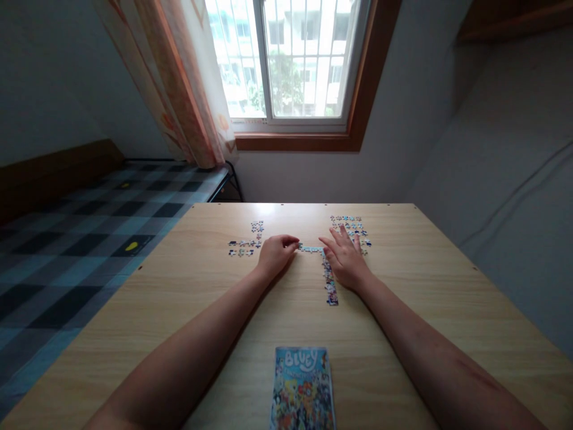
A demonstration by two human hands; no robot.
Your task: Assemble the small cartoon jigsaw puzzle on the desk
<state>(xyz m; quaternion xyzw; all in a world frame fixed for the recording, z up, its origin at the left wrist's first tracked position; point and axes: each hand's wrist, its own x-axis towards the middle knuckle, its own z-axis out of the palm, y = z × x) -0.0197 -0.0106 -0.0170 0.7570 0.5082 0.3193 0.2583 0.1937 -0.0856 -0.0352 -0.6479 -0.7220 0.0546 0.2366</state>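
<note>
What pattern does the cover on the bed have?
Checked: the bed cover has dark, blue and grey squares; head view.

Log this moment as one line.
left hand: fingertips at joined strip's left end | right hand: spread by its corner | loose pieces: both sides | Bluey picture: nearest wearer

Bright window point(308, 65) beside checkered bed point(89, 239)

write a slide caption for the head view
Left hand and right hand at a partly joined jigsaw, loose pieces either side, a Bluey picture nearer on the wood-grain table.
</note>
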